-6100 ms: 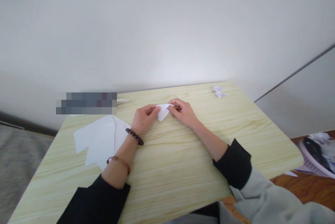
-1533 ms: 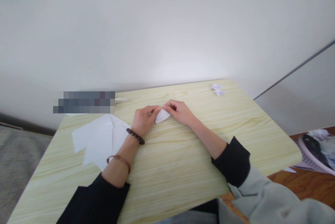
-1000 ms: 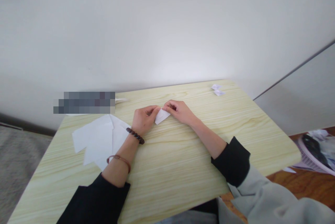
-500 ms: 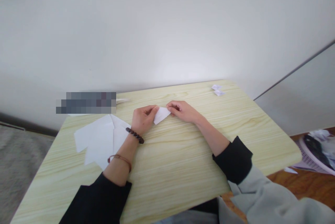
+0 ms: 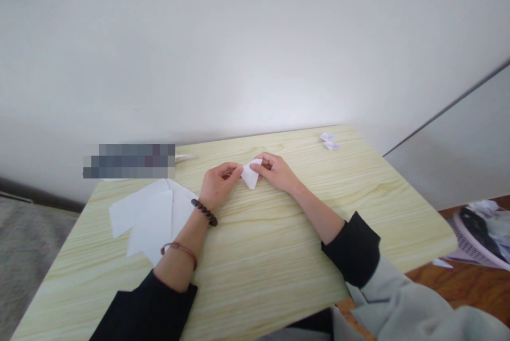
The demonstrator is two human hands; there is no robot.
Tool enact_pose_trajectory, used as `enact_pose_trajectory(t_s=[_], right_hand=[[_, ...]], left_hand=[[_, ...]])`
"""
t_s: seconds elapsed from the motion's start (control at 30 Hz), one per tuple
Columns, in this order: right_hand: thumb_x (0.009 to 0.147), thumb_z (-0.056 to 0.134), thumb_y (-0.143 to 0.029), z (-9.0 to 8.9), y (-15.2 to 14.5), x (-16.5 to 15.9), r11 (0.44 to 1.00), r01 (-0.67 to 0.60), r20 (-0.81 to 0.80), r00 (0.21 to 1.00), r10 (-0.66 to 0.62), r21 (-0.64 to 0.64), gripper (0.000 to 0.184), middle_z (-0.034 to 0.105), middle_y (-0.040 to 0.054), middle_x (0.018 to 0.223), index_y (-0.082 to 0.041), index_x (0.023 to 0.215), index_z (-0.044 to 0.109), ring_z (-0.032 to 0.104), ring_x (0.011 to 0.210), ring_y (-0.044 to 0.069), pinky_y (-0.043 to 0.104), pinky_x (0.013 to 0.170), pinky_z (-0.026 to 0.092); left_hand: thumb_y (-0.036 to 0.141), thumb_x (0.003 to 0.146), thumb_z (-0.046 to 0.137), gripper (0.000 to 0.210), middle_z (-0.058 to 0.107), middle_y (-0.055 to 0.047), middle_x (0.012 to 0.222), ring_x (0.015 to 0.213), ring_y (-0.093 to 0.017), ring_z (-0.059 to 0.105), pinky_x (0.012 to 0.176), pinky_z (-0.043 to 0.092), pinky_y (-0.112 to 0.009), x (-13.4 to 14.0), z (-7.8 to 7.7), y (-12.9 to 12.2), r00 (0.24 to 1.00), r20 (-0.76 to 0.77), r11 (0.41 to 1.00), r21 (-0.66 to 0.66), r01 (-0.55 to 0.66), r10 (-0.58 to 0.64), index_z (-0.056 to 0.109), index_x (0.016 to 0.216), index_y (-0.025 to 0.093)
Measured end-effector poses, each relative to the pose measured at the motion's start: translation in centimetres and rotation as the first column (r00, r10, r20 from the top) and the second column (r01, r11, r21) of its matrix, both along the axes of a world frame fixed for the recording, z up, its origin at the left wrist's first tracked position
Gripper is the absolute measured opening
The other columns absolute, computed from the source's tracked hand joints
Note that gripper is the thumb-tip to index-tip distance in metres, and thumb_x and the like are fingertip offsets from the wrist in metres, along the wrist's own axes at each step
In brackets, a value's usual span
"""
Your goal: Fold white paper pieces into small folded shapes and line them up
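Small white folded paper (image 5: 250, 178), tapering nearward, pinched by left grip (image 5: 217, 186) and right grip (image 5: 275, 172), white sheets (image 5: 151, 219) to their left, two folded pieces (image 5: 331, 145) farther right.

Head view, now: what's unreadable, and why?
All in the head view:
- Small folded white paper: both side corners and underside hidden by the left hand and right hand.
- Flat white paper sheets: exact count hidden by overlap and the left forearm.
- Dark object, back left: masked by pixelation.
- Two tiny folded white papers: folds too small.
- Lilac plastic basket: cut off by right edge.
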State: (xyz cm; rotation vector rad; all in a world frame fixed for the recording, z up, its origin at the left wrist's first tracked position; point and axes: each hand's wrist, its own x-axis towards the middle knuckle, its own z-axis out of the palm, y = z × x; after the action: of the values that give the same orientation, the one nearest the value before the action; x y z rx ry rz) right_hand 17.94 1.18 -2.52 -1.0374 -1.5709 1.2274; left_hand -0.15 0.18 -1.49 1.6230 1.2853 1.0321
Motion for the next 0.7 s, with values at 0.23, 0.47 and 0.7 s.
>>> enact_pose_trajectory(t_s=[0.23, 0.47, 0.7], right_hand=[[0.076, 0.063, -0.048, -0.1, 0.0, 0.1, 0.999, 0.037, -0.020, 0.999, -0.036, 0.011, 0.033, 0.062, 0.0008, 0.074, -0.016, 0.086, 0.059, 0.053, 0.060, 0.010, 0.022, 0.054, 0.039], [0.081, 0.060, -0.042, 0.1, -0.3, 0.5, 0.994, -0.031, 0.200, 0.980, 0.009, 0.107, 0.029, 0.052, -0.0028, 0.063, -0.014, 0.075, 0.061, 0.042, 0.055, 0.008, 0.021, 0.052, 0.031], [0.082, 0.057, -0.042, 0.4, -0.5, 0.4, 0.988, -0.054, 0.290, 0.957, 0.011, 0.142, 0.030, 0.045, -0.0045, 0.058, -0.015, 0.070, 0.060, 0.036, 0.053, 0.008, 0.021, 0.051, 0.027]], left_hand=[[0.044, 0.072, 0.067, 0.031, 0.074, -0.007, 0.078, 0.074, -0.019, 0.068, 0.068, 0.050, -0.027, -0.3, 1.0, -0.5, 0.997, -0.030, 0.993, -0.091, 0.069, -0.072, 0.069, 0.080, 0.014], [0.041, 0.070, 0.069, 0.031, 0.075, -0.007, 0.078, 0.075, -0.019, 0.069, 0.067, 0.050, -0.025, -0.2, 1.1, -0.6, 0.999, 0.041, 0.988, -0.153, 0.004, 0.002, 0.067, 0.083, 0.013], [0.044, 0.068, 0.071, 0.038, 0.075, -0.006, 0.084, 0.077, -0.021, 0.068, 0.067, 0.051, -0.027, -0.3, 1.3, -0.7, 0.991, 0.036, 0.969, -0.210, 0.132, -0.127, 0.070, 0.090, 0.014]])
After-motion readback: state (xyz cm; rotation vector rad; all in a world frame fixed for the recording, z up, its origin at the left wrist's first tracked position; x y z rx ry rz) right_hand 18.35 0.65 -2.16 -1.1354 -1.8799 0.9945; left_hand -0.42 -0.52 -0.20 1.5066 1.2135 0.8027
